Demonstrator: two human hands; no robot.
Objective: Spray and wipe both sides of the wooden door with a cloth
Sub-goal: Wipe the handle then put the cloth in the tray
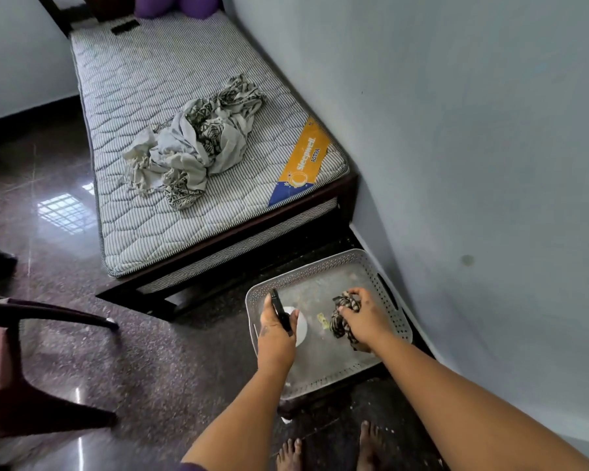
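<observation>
While both hands reach into the grey tray (371, 266) near the right wall, the spray bottle (288, 317) is gripped by the left hand (275, 338), the patterned cloth (344, 316) by the right hand (364, 321). Firm, upright lifting is advised. Door: unseen.

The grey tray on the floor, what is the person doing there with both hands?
A person stands barefoot over a grey perforated tray set beside the wall, next to a bed with a bare mattress. The left hand grips a spray bottle with a black trigger head, and the right hand grips a crumpled patterned cloth; both are inside the tray. A bundle of pale fabric lies on the mattress. No door is in view.
</observation>
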